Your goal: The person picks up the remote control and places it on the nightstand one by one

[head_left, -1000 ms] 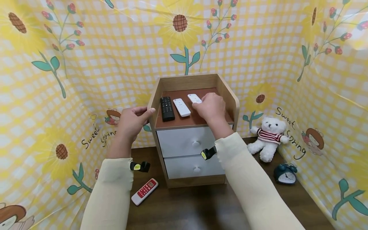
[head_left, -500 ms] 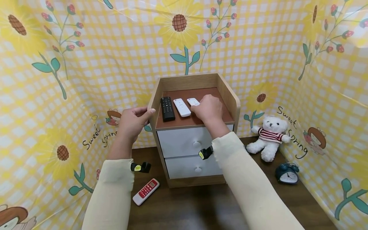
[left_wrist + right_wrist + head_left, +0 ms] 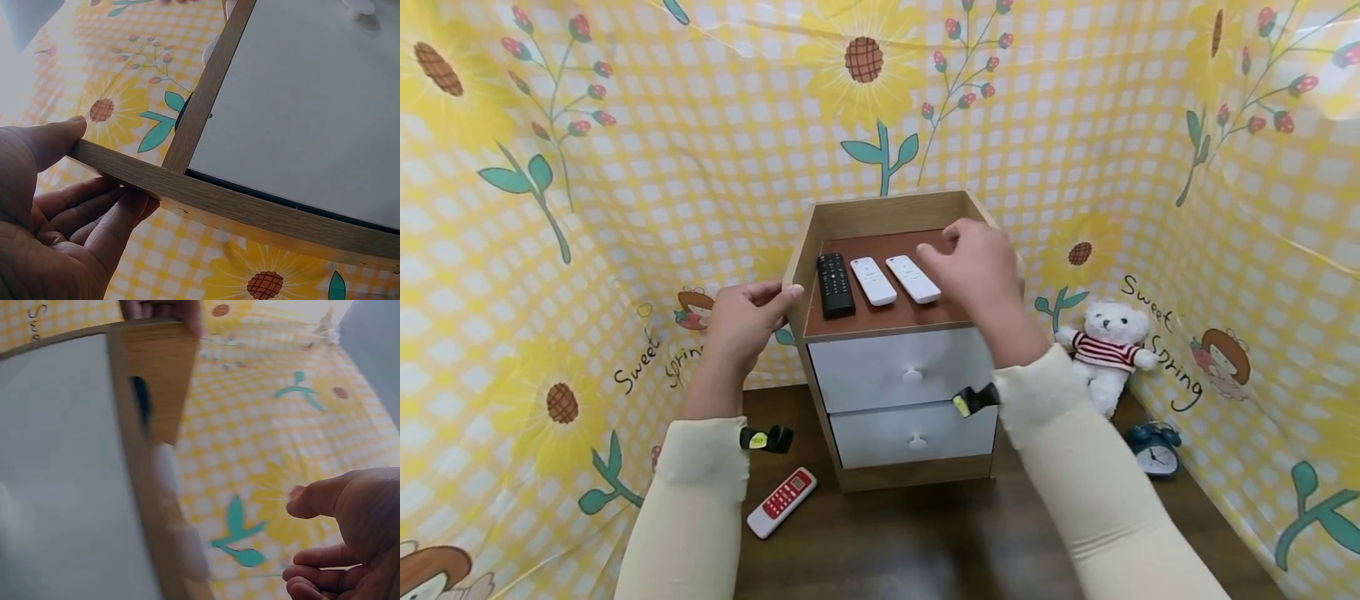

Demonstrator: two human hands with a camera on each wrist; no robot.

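Note:
On the brown top of a small wooden cabinet lie a black remote control, a white remote and a second white remote, side by side. My left hand pinches the cabinet's left side panel; in the left wrist view, the thumb is on one face of the panel and the fingers on the other. To the right of the second white remote, my right hand hovers above the top, apart from it. The right wrist view shows this hand with thumb and fingers spread, holding nothing.
A red and white remote lies on the dark wood floor left of the cabinet. To the right sit a white teddy bear and a blue alarm clock. Yellow checked cloth covers the walls.
My right hand has let go of the right white remote and moved up and to the right. That remote has shifted slightly towards me. The left hand has stayed in place.

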